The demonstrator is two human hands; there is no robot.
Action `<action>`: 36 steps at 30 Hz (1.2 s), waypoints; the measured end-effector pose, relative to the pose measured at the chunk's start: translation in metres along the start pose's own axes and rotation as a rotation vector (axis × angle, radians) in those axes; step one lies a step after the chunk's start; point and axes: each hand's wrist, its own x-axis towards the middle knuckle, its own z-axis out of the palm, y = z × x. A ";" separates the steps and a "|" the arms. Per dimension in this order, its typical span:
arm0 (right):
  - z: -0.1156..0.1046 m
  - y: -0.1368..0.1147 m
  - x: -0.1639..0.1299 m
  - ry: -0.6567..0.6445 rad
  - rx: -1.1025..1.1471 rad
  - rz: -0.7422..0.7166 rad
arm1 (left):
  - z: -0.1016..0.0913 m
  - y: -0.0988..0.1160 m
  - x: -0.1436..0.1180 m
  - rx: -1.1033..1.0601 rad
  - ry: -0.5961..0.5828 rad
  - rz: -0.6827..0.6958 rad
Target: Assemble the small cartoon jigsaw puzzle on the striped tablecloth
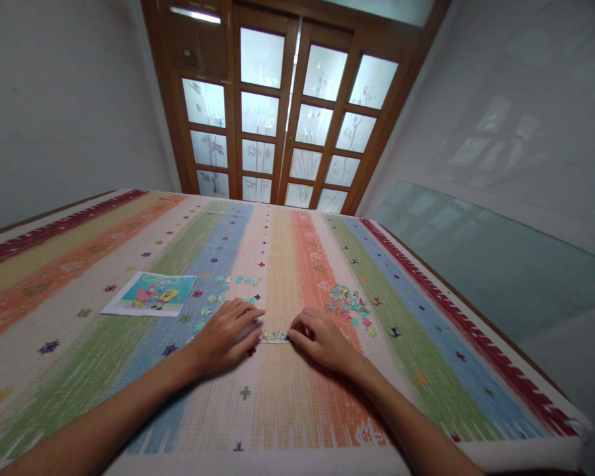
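Your left hand [225, 336] lies palm-down on the striped tablecloth [287, 403], fingers spread and flat, its fingertips touching the left end of a short joined row of puzzle pieces [274, 336]. Your right hand [320, 338] lies opposite, fingers curled together, its fingertips pressed against the right end of the same row. Neither hand is clamped around anything; both bear on the row from its two ends. The row lies flat on the cloth between the hands, near the table's front edge.

Loose sky-blue pieces [228, 291] are scattered just beyond the left hand. A denser heap of mixed-colour pieces [350, 305] sits just beyond the right hand. The reference picture [151, 293] lies flat to the far left, well apart from the row.

Judgement on the step: you appear to be seating the joints of the row. Press straight down with flat pads, not inward from the ends; inward pressure is likely to buckle so thin a strip. Whether the tabs are fully home cannot be told at this size, so run a fingertip along the seam. Keep the row parallel to the table edge, and keep your left wrist clear of the loose pieces.
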 end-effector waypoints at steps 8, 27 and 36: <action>0.001 0.005 0.000 -0.016 0.004 -0.004 | -0.012 -0.050 0.015 0.039 0.025 -0.178; -0.006 0.008 0.005 0.102 0.244 0.140 | 0.006 -0.092 0.074 -0.038 -0.041 -0.253; -0.005 0.007 0.006 0.077 0.622 0.164 | 0.007 -0.008 0.069 -0.419 -0.086 -0.146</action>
